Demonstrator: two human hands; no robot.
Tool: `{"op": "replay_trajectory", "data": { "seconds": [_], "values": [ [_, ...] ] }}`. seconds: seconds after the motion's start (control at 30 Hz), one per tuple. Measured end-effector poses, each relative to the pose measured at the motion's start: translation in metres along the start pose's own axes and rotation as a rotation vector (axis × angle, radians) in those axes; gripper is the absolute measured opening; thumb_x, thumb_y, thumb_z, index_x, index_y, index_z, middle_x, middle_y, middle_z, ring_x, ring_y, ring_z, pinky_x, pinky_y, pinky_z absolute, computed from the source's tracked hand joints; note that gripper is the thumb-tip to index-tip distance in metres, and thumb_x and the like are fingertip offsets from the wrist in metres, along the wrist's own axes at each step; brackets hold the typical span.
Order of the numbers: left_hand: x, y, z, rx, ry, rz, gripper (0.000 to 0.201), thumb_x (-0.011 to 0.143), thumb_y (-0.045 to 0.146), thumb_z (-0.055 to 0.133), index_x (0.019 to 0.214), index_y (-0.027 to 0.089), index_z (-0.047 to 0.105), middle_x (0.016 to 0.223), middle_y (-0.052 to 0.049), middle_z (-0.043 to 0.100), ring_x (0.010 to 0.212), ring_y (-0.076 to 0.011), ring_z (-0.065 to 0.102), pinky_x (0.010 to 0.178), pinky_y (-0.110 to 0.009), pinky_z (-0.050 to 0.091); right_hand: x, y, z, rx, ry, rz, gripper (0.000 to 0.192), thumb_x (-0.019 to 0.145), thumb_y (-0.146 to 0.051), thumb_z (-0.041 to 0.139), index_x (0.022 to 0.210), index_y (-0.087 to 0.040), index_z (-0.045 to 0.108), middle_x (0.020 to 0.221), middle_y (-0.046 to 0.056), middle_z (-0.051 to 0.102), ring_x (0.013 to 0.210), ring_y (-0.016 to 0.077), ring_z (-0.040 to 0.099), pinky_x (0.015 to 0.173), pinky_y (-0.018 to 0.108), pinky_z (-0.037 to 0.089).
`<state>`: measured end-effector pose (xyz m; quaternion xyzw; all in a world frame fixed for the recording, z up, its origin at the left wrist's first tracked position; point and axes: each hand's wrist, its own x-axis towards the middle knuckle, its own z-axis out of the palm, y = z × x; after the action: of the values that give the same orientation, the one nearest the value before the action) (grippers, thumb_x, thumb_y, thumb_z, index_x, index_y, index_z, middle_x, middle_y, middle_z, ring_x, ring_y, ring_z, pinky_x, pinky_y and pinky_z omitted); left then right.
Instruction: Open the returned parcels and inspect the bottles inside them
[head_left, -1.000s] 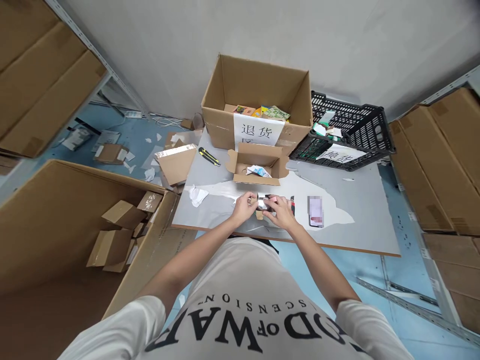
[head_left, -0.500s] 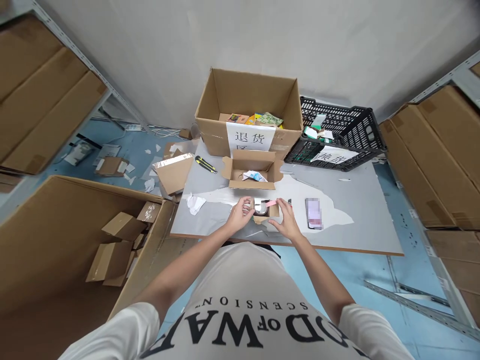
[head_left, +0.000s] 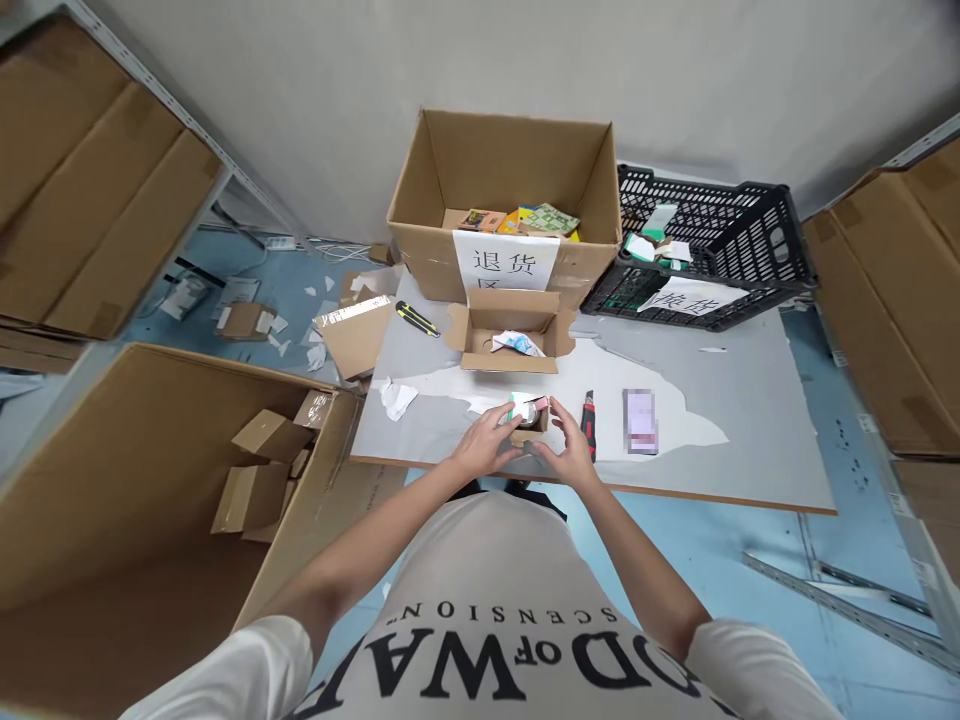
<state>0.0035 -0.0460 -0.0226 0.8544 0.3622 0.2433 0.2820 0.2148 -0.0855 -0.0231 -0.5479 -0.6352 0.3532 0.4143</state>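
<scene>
Past the fingers (head_left: 495,417), signs (head_left: 504,262) are saying 退货 on a cardboard box (head_left: 429,255), 换货 on a crate (head_left: 774,288); behind, a T-shirt (head_left: 487,550) is saying OF, SCENSION.

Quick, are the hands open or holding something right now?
Left hand: curved beside the small box; can't tell if gripping.
Right hand: curved at its other side; can't tell either.

My hands (head_left: 481,446) partly hide the small box (head_left: 531,435) near the counter's front edge (head_left: 712,499); blur masks the phone screen (head_left: 640,420); my view crops the left open carton (head_left: 142,490).

Handled box (head_left: 529,437): matt cardboard; crate (head_left: 804,258): smooth plastic.
</scene>
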Motion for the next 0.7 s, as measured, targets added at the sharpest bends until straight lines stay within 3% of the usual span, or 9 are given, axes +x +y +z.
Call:
{"op": "replay_trajectory", "data": {
  "seconds": [0.1,0.3,0.53,0.7],
  "values": [
    [0.003,-0.004,0.006,0.01,0.033,-0.015,0.044,0.085,0.033,0.058,0.127,0.021,0.052,0.133,-0.017,0.047,0.122,-0.0283,0.047,0.096,-0.047,0.046,0.005,-0.007,-0.005,-0.147,-0.103,-0.098,0.072,0.083,-0.036,0.062,0.146,-0.028,0.028,0.147,0.009,0.039,0.135,0.0272,0.037,0.108,0.049,0.036],
    [0.011,-0.005,0.011,-0.14,0.154,-0.114,0.028,0.087,0.032,0.056,0.113,0.021,0.06,0.118,-0.012,0.056,0.113,-0.0239,0.054,0.093,-0.043,0.048,0.018,-0.001,-0.007,-0.285,-0.248,-0.16,0.067,0.087,-0.036,0.057,0.147,-0.027,0.028,0.144,0.008,0.043,0.132,0.0274,0.038,0.107,0.05,0.037],
    [0.025,-0.002,0.01,-0.428,0.236,-0.447,0.038,0.077,0.03,0.066,0.11,0.02,0.052,0.108,-0.007,0.061,0.091,-0.0178,0.061,0.076,-0.032,0.053,0.028,0.003,-0.004,-0.467,-0.325,-0.18,0.056,0.087,-0.031,0.054,0.141,-0.028,0.04,0.144,0.006,0.044,0.13,0.0312,0.038,0.106,0.054,0.034],
    [0.029,-0.004,0.013,-0.469,0.255,-0.413,0.045,0.073,0.023,0.065,0.114,0.02,0.048,0.102,-0.006,0.057,0.09,-0.0163,0.057,0.077,-0.031,0.051,0.032,-0.001,0.0,-0.549,-0.319,-0.206,0.053,0.084,-0.033,0.059,0.134,-0.023,0.048,0.146,0.011,0.039,0.135,0.0344,0.032,0.106,0.057,0.032]
  ]
}}
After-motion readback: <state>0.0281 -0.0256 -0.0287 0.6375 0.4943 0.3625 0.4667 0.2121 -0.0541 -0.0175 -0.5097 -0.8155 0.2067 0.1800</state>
